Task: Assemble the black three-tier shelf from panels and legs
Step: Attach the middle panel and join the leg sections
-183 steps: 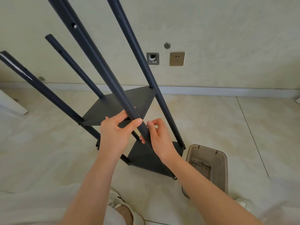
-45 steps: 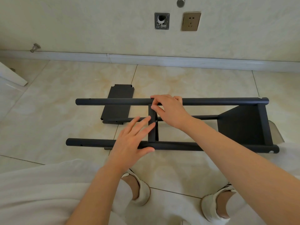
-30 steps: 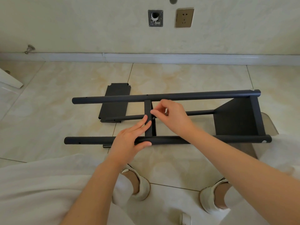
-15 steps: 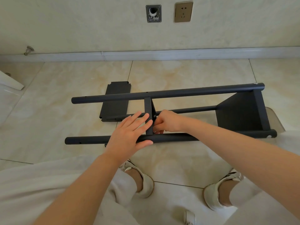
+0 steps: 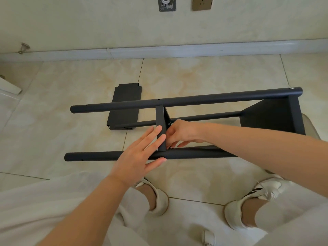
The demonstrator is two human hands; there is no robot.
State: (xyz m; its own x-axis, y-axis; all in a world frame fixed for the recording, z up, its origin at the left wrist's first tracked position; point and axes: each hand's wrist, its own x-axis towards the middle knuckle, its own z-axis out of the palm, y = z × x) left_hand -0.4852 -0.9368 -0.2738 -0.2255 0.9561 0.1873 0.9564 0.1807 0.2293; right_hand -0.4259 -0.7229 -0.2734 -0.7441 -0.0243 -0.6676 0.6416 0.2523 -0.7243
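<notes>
L fingers (image 5: 154,137) are straight & flat. They press on the thin edge of the mid panel (image 5: 160,119). The L hand (image 5: 140,153) also lies over the near leg (image 5: 99,155), w/ the thumb on the side of the leg closest to the person. It grips nothing.

R fingers (image 5: 183,144) are curled in, tips down by the spot where the mid panel meets the near leg. A tiny shiny bit (image 5: 170,147) shows at the tips. Can't tell if the R hand (image 5: 184,132) pinches it or only touches it.

The black shelf (image 5: 230,95) lies on its side on the tile floor (image 5: 204,77), long way going L to R, just in front of the person's feet. The far leg (image 5: 124,105) & near leg are on top. A 3rd leg (image 5: 209,115) shows lower down, between them. The mid panel stands on edge between the legs. The end panel (image 5: 269,119) is at the R end, touching the legs.

A loose panel (image 5: 126,105) lies flat on the floor on the L, partly under the far leg. A see-through tray (image 5: 310,126) peeks out from under the R end. White shoes (image 5: 159,201) & white pants (image 5: 44,201) show at the bottom. On the wall (image 5: 88,23): a gold socket (image 5: 202,3) & a grey plate (image 5: 166,5).
</notes>
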